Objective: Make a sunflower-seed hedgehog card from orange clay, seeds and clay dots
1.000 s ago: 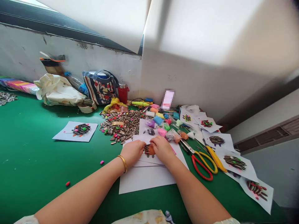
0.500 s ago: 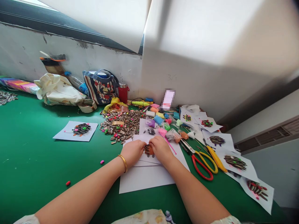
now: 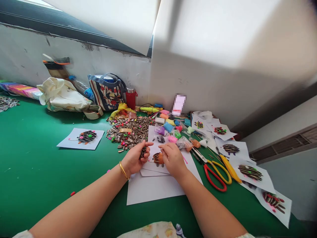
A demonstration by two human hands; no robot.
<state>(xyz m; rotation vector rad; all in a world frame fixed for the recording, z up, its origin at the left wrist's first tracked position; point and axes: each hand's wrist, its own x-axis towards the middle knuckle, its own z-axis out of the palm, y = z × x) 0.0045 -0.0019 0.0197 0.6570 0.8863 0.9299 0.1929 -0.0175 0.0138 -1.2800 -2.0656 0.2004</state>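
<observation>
Sunflower seeds (image 3: 143, 152) lie in the curled fingers of my left hand (image 3: 135, 158), whose palm is turned up over the left edge of the white paper (image 3: 146, 191). My right hand (image 3: 173, 160) is closed in a pinch just above and right of a brown clay hedgehog (image 3: 158, 159); what its fingertips hold is too small to make out. Seeds stick out of the hedgehog's left part. The big pile of striped seeds (image 3: 131, 130), mixed with coloured ones, lies beyond my left hand.
Bagged coloured clay (image 3: 168, 127) lies behind the paper. Red-and-yellow scissors (image 3: 215, 170) and a yellow cutter (image 3: 229, 168) are at the right, beside several finished hedgehog sheets (image 3: 250, 172). Another hedgehog sheet (image 3: 69, 142) lies left. Bags (image 3: 64, 99) and a red flask (image 3: 130, 98) stand along the wall.
My left hand has moved back from the hedgehog and turned palm up, showing the seeds in it. My right hand has lifted slightly off the hedgehog, leaving it in plain view.
</observation>
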